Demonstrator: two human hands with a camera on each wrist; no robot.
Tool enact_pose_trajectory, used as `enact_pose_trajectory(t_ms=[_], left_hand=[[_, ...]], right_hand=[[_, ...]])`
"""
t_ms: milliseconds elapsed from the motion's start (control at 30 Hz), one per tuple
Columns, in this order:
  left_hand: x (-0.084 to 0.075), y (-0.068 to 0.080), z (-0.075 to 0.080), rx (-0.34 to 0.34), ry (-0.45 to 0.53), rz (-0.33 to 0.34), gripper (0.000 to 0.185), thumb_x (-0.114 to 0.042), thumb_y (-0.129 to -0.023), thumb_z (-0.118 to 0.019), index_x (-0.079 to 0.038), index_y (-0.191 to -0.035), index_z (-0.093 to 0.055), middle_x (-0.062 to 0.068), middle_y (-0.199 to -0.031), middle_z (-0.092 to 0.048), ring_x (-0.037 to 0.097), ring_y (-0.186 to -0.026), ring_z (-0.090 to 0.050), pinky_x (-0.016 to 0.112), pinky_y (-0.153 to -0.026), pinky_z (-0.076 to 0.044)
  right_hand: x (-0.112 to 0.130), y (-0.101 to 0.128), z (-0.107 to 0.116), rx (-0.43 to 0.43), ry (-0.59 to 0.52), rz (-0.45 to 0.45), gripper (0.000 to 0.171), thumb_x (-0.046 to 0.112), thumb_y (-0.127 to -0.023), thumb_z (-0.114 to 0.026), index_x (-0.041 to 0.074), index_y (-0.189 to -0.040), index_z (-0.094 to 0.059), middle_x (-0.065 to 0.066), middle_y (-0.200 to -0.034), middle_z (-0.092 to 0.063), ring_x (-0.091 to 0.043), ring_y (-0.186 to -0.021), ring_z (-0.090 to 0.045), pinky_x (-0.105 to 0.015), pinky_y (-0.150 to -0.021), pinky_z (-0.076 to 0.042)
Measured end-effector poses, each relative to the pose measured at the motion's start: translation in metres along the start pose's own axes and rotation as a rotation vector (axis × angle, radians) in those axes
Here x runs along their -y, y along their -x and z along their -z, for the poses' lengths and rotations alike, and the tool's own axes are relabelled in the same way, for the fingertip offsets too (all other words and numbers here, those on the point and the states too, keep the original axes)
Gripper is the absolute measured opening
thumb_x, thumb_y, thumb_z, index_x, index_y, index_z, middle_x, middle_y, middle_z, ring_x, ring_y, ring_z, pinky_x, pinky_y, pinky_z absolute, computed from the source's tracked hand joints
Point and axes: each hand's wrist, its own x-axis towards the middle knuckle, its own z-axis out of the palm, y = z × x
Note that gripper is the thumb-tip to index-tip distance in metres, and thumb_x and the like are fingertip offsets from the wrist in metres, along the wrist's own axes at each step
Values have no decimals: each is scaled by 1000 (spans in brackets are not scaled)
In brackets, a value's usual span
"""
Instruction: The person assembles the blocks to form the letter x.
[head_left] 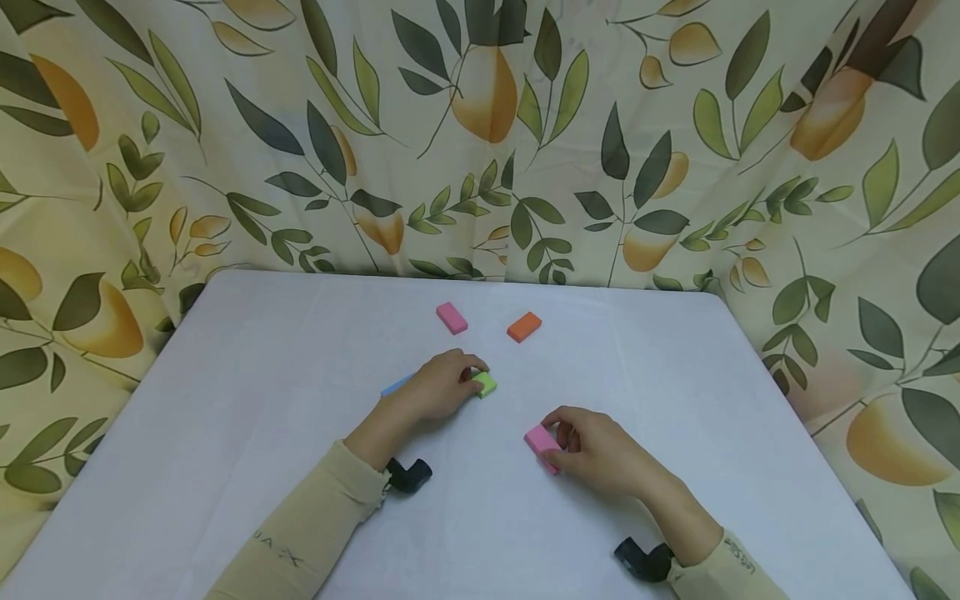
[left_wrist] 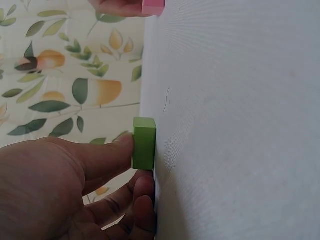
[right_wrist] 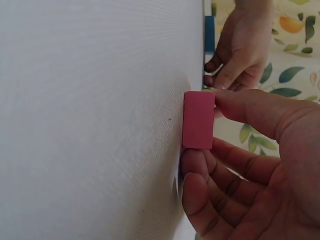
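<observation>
Near the middle of the white table, my left hand (head_left: 438,385) pinches a small green block (head_left: 486,384) between thumb and fingers. In the left wrist view the green block (left_wrist: 144,144) sits right at the table surface, thumb on one face and fingertips by its end. Closer to me and to the right, my right hand (head_left: 600,450) holds a pink block (head_left: 538,443) by thumb and fingertips. The right wrist view shows an end of this pink block (right_wrist: 199,120) low against the tabletop. Partly hidden behind my left wrist lies a blue block (head_left: 395,386).
Farther back on the white table (head_left: 315,333) lie a second pink block (head_left: 452,318) and an orange block (head_left: 524,327), a little apart. A curtain (head_left: 420,167) printed with leaves and fruit hangs behind and along both sides of the table.
</observation>
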Motion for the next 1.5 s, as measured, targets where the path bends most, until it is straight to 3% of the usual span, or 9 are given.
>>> enact_pose_trajectory(t_ms=[667,1500], left_hand=[[-2,1,0,-12,3,21,34,-31,-96,-60,-26,-129,-61,-1,-96,-53,17,-90,-51,29,-74,-45],[1,-2,-2,-5,-7,-9,32,-29,-96,-59,-24,-128,-62,-1,-94,-54,17,-86,-50,29,-71,-44]], right_hand=[[4,-4,4,4,-7,-8,30,27,-84,-74,21,-111,-64,9,-79,-57,-10,-71,-53,-23,-64,-45],[3,-8,1,12,-50,-9,29,26,-85,-73,20,-112,-63,8,-76,-59,-11,-70,-54,-24,-64,-46]])
